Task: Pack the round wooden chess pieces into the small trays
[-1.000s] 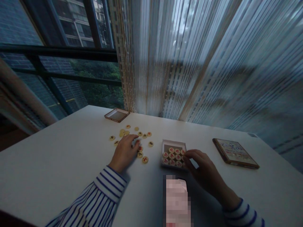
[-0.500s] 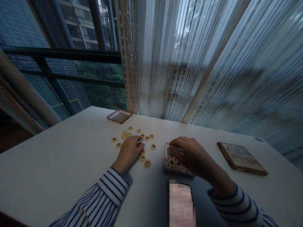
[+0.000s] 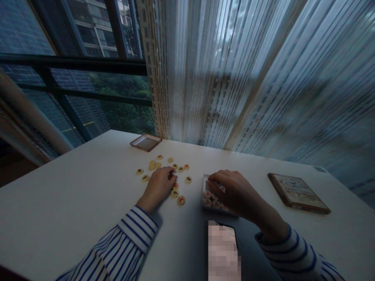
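right grip (image 3: pixel 234 191) has moved left over the box (image 3: pixel 209 210), beside red-marked pieces (image 3: pixel 207 194).

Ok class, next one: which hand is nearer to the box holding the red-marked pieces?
Right. The right hand is over the box, hiding part of it; the left hand is apart from it, off to its left among the loose pieces.

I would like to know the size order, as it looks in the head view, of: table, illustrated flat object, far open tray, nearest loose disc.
1. Table
2. Illustrated flat object
3. Far open tray
4. Nearest loose disc
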Demonstrator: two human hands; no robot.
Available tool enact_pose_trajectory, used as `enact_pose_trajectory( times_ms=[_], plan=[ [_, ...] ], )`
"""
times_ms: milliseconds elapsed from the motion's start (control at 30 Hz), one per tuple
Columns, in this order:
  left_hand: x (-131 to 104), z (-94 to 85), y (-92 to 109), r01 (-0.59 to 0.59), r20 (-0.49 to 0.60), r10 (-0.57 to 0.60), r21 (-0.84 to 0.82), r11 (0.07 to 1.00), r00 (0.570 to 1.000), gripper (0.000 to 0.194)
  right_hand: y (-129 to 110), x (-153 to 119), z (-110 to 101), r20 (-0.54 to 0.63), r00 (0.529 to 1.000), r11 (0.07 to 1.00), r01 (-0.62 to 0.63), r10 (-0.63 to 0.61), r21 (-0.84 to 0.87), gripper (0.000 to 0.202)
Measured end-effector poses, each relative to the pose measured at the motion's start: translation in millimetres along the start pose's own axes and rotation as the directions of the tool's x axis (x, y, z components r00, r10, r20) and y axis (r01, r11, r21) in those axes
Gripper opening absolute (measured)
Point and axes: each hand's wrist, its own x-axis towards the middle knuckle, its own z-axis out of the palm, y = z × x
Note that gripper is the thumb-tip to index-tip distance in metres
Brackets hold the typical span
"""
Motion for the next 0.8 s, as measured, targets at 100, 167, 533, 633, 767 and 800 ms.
enact_pose_trajectory(
  times_ms=[100, 167, 533, 633, 767, 800],
  plan=[
    [-0.1, -1.5, 0.8, 0.008, 0.003, -0.008, 0.008, 1.0, 1.0, 0.026, 0.7, -0.2, 0.6, -0.006, 1.0, 1.0, 0.005, -0.005, -0.01, 0.012],
    [0.1, -2.4, 0.9, 0.012, 0.008, -0.013, 0.011, 1.0, 1.0, 0.026, 0.8, 0.1, 0.0, -0.001, 1.0, 1.0, 0.004, -0.004, -0.013, 0.011],
    [0.2, -3.8, -1.4, 0.011, 0.029, -0.013, 0.074, 0.997, 1.0, 0.026, 1.2, 0.3, 0.1, 0.021, 1.0, 1.0, -0.014, 0.014, -0.021, 0.012],
    [0.6, -4.3, -1.0, 0.012, 0.018, -0.013, 0.064, 0.998, 1.0, 0.026, 1.3, 0.0, 0.4, 0.02, 1.0, 1.0, -0.006, 0.006, -0.016, 0.013],
    [0.3, -7.4, 2.8, -0.039, -0.092, 0.039, 0.001, 0.999, 0.995, 0.027, 1.5, -0.1, -0.1, 0.022, 1.0, 1.0, 0.003, -0.003, -0.012, 0.013],
    [-0.1, -8.0, 3.9, -0.065, -0.127, 0.063, -0.013, 0.998, 0.99, 0.027, 1.5, -0.1, -0.3, 0.019, 1.0, 1.0, 0.002, -0.002, -0.014, 0.013]
  ],
)
